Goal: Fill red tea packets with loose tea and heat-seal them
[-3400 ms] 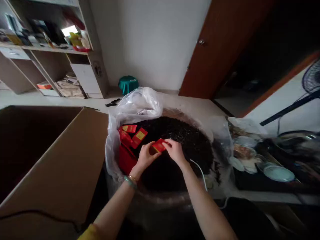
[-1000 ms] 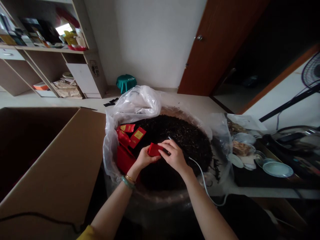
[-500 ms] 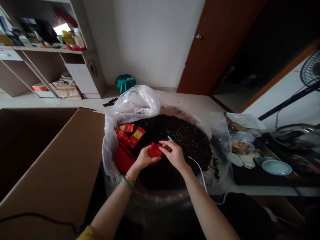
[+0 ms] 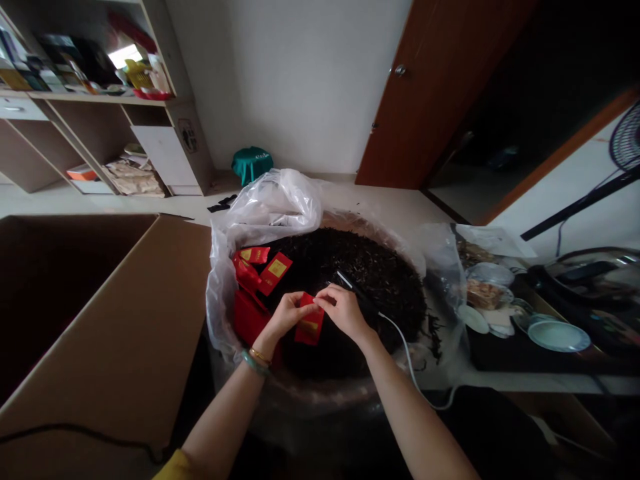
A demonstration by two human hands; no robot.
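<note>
My left hand [image 4: 285, 316] and my right hand [image 4: 343, 312] both pinch the top edge of a small red packet [image 4: 309, 326], which hangs upright between them over a heap of dark loose tea leaves [image 4: 365, 273]. The leaves fill a round basket lined with a clear plastic bag [image 4: 273, 200]. Several more red packets [image 4: 260, 270] lie on the leaves at the left, behind my left hand. A dark tool with a white cable [image 4: 403, 340] rests on the leaves just past my right hand.
A large open cardboard box [image 4: 115, 333] stands at the left. At the right, a dark tray with plates and bowls [image 4: 555, 337] sits on a low table. Shelving [image 4: 100, 100] lines the back left, a brown door [image 4: 450, 87] the back right, and a green stool [image 4: 251, 163] stands by the wall.
The red packet has turned from lying flat in my fingers to hanging upright by its top edge. My hands have drawn slightly nearer to me.
</note>
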